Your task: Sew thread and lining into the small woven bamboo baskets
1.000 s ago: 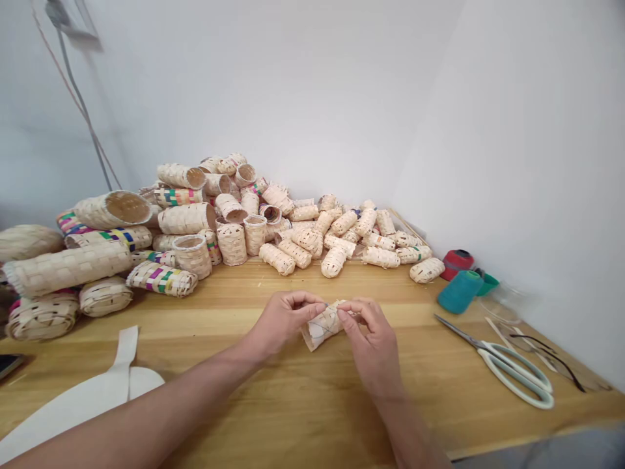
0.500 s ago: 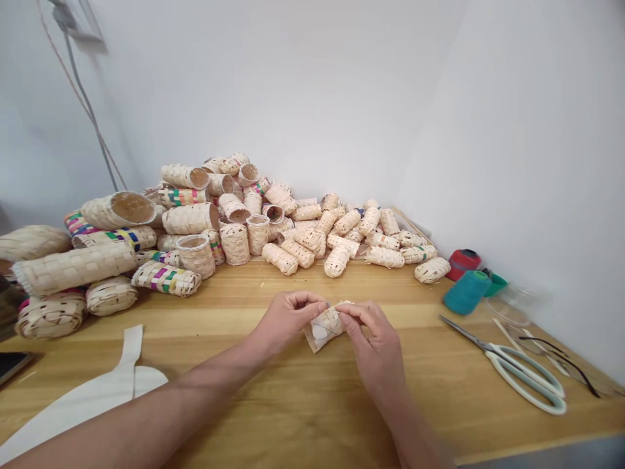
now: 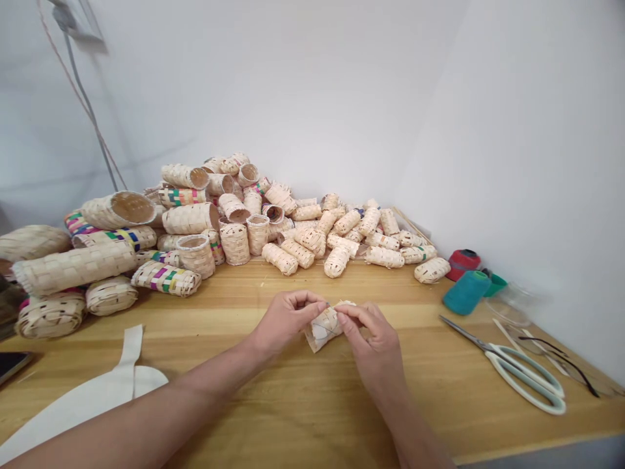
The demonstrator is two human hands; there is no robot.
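Note:
A small woven basket piece (image 3: 323,324) lies on the table between my two hands, pale and tube-like. A thin bluish-grey thread (image 3: 326,329) crosses over its top. My left hand (image 3: 289,318) is closed in a pinch at the upper left of the piece, with a bit of thread at the fingertips. On the other side my right hand (image 3: 372,332) pinches the thread with thumb and forefinger, just above the weave. The fingertips partly cover the far end of the woven piece.
A large pile of woven baskets (image 3: 195,218) fills the back. Scissors (image 3: 508,368), eyeglasses (image 3: 566,361), a teal thread spool (image 3: 466,293) and a red thread spool (image 3: 463,262) lie at the right. A white cut sheet (image 3: 92,404) and a dark phone-like object (image 3: 12,366) are at left.
Both hands stay almost where they were, pinching over the woven piece. Only slight finger movement shows.

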